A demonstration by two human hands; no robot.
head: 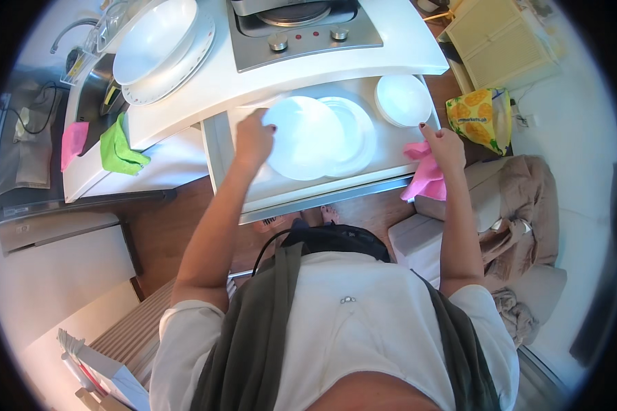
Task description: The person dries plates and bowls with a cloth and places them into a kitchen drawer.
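My left hand [254, 136] grips the left edge of a white plate [303, 138], with the thumb over its rim. The plate is over an open white drawer [391, 154] and overlaps another white plate [360, 136] inside it. Whether the held plate rests on the one below cannot be told. Above the drawer's right front corner, my right hand [445, 146] pinches a pink cloth [425, 177], which hangs down over the front edge. Just behind that hand sits a stack of white bowls [403, 100] in the drawer's right back corner.
On the white countertop [213, 87], a large white bowl [157, 38] rests on plates [198, 56] left of an electric hob [308, 43]. Green [121, 149] and pink [74, 144] cloths hang by the sink. A yellow bag [478, 120] and a beige seat [524, 195] are at right.
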